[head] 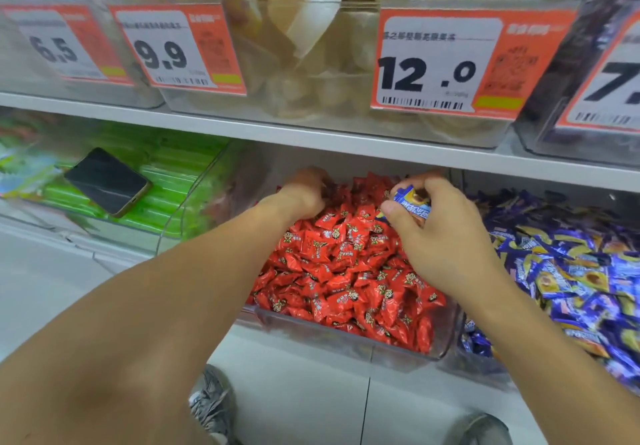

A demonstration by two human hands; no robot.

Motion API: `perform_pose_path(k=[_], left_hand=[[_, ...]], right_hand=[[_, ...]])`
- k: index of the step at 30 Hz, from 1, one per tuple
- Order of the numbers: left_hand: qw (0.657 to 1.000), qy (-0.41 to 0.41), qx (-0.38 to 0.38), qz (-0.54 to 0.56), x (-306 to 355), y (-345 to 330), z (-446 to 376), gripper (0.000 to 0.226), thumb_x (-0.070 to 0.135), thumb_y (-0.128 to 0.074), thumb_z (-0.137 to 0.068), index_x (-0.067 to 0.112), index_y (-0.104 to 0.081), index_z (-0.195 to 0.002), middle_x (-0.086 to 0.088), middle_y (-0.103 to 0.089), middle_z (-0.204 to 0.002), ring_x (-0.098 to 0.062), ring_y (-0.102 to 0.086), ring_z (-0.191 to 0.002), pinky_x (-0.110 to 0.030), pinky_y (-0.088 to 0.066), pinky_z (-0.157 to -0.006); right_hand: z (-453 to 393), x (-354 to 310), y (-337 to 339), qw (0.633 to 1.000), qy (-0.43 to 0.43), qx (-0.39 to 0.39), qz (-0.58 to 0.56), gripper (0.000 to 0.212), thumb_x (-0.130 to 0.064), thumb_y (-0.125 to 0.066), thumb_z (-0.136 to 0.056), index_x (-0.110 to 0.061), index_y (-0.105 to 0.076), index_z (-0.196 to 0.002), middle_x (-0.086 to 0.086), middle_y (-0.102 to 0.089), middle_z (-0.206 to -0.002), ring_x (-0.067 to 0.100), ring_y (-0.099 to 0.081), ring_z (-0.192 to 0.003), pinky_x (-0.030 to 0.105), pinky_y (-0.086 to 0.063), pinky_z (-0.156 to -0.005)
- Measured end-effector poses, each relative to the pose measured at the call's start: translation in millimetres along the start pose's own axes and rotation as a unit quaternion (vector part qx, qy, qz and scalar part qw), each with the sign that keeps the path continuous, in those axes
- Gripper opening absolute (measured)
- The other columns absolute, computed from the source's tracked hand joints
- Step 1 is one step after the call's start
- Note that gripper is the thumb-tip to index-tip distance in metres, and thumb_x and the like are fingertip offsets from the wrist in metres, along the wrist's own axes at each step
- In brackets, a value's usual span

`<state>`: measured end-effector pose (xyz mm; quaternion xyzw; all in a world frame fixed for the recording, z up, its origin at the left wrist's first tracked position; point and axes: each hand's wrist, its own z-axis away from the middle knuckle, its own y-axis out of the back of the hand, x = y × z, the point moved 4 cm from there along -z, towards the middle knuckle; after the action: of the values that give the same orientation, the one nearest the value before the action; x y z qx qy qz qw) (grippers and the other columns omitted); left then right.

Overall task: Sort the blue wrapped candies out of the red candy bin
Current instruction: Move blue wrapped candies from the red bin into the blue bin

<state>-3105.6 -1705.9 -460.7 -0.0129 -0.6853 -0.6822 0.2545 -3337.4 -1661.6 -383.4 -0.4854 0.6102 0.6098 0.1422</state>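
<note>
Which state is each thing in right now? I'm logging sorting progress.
Right hand: fingers pinch a blue candy.
Blue candy: lifted above the red candies.
Left hand: buried in the red candies at the back; grip hidden.
Red candy bin: nearly full.
Blue candy bin: full.
Phone: screen dark, lying on green packets.

Right hand [446, 233] over candy bin [346, 339], wrapped candy [412, 204] pinched between its thumb and fingers. Left hand [304, 190] at bin's back, fingertips down in candy pile [346, 271]. Neighbouring bin [571, 271] right of right-hand fingers. Phone [107, 181] on packets [166, 174], well left of left-hand fingers.
</note>
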Motion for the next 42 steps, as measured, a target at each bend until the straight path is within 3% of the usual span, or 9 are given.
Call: perform_pose_path(k=[3, 10, 13, 18, 24, 30, 36, 39, 42], left_hand=[[0.999, 0.023, -0.006, -0.038, -7.6, -2.2, -1.3, 0.03, 0.03, -0.067, -0.089, 0.013, -0.068, -0.114, -0.008, -0.068, -0.115, -0.027, -0.063, -0.105, -0.03, -0.051, -0.09], [0.999, 0.023, -0.015, -0.036, -17.5, -6.5, -7.0, 0.025, 0.016, -0.07, -0.083, 0.016, -0.073, -0.108, -0.008, -0.066, -0.118, -0.027, -0.065, -0.103, -0.036, -0.054, -0.092], [1.0, 0.019, -0.008, -0.014, -21.9, 1.4, -5.3, 0.019, 0.018, -0.076, -0.08, 0.017, -0.075, -0.099, -0.006, -0.07, -0.108, -0.025, -0.067, -0.097, -0.032, -0.054, -0.089], [0.994, 0.006, 0.102, 0.022, -24.4, 37.4, 27.9, 0.029, 0.033, -0.08, -0.076, 0.015, -0.069, -0.096, -0.005, -0.061, -0.112, -0.022, -0.061, -0.098, -0.024, -0.045, -0.079], [0.952, -0.031, 0.085, 0.292, 15.9, 60.3, 109.6, 0.028, 0.016, -0.089, -0.065, 0.012, -0.07, -0.086, 0.001, -0.074, -0.078, -0.011, -0.071, -0.073, -0.029, -0.059, -0.075], [0.916, -0.099, 0.072, 0.383, 88.6, 50.2, 161.0, 0.023, 0.005, -0.08, -0.074, 0.015, -0.067, -0.09, -0.01, -0.071, -0.073, -0.018, -0.07, -0.065, -0.031, -0.059, -0.067], [0.893, -0.22, 0.045, 0.39, 152.8, 28.1, 177.5, 0.05, 0.001, -0.067, -0.083, 0.022, -0.056, -0.128, -0.002, -0.062, -0.116, -0.011, -0.067, -0.095, -0.025, -0.054, -0.086], [0.937, -0.278, 0.057, 0.205, 151.4, 15.4, 178.7, 0.056, 0.024, -0.064, -0.09, 0.023, -0.043, -0.142, 0.006, -0.047, -0.139, -0.003, -0.046, -0.125, -0.019, -0.035, -0.106], [0.961, -0.253, 0.01, 0.11, 132.6, -0.8, 173.4, 0.052, 0.046, -0.048, -0.097, 0.023, -0.042, -0.143, 0.004, -0.044, -0.143, -0.01, -0.036, -0.134, -0.029, -0.027, -0.114]], right_hand=[[5.4, -4.0, 0.0, 0.999, 0.026, -0.015, 0.016, 0.011, -0.032, -0.065, -0.092, -0.031, -0.054, -0.096, -0.018, -0.058, -0.088, 0.007, -0.056, -0.082, 0.015, -0.035, -0.063], [6.1, -3.9, -0.8, 0.998, 0.041, -0.041, 0.036, 0.01, -0.034, -0.065, -0.092, -0.03, -0.056, -0.096, -0.015, -0.061, -0.087, 0.009, -0.056, -0.081, 0.023, -0.036, -0.065], [3.6, -4.3, -2.7, 0.997, 0.042, -0.05, 0.034, 0.009, -0.033, -0.065, -0.092, -0.029, -0.057, -0.095, -0.013, -0.061, -0.082, 0.003, -0.057, -0.073, 0.016, -0.038, -0.06], [2.1, -3.7, -1.1, 0.998, 0.033, -0.05, 0.02, 0.008, -0.032, -0.065, -0.093, -0.031, -0.057, -0.094, -0.015, -0.062, -0.086, -0.004, -0.056, -0.079, 0.006, -0.039, -0.061], [8.7, -6.4, 0.5, 0.997, 0.041, -0.061, -0.023, 0.009, -0.032, -0.068, -0.089, -0.032, -0.059, -0.09, -0.011, -0.066, -0.084, 0.005, -0.057, -0.067, 0.029, -0.044, -0.064], [20.1, -1.7, 18.6, 0.979, -0.033, -0.106, -0.168, 0.02, -0.038, -0.067, -0.09, -0.027, -0.059, -0.105, -0.002, -0.068, -0.086, 0.015, -0.062, -0.061, 0.034, -0.049, -0.058], [30.4, 32.7, 70.3, 0.983, -0.07, -0.061, -0.16, 0.011, -0.028, -0.068, -0.092, -0.024, -0.064, -0.101, -0.004, -0.064, -0.066, 0.016, -0.052, -0.054, 0.035, -0.045, -0.055], [34.9, 66.2, 105.4, 0.991, -0.1, -0.015, -0.084, 0.016, -0.026, -0.075, -0.086, -0.031, -0.069, -0.1, -0.007, -0.069, -0.097, 0.011, -0.053, -0.057, 0.037, -0.051, -0.067], [39.5, 88.1, 136.7, 0.994, -0.094, 0.039, 0.04, 0.028, -0.021, -0.083, -0.078, -0.035, -0.072, -0.1, -0.004, -0.069, -0.112, 0.008, -0.054, -0.068, 0.028, -0.043, -0.072]])
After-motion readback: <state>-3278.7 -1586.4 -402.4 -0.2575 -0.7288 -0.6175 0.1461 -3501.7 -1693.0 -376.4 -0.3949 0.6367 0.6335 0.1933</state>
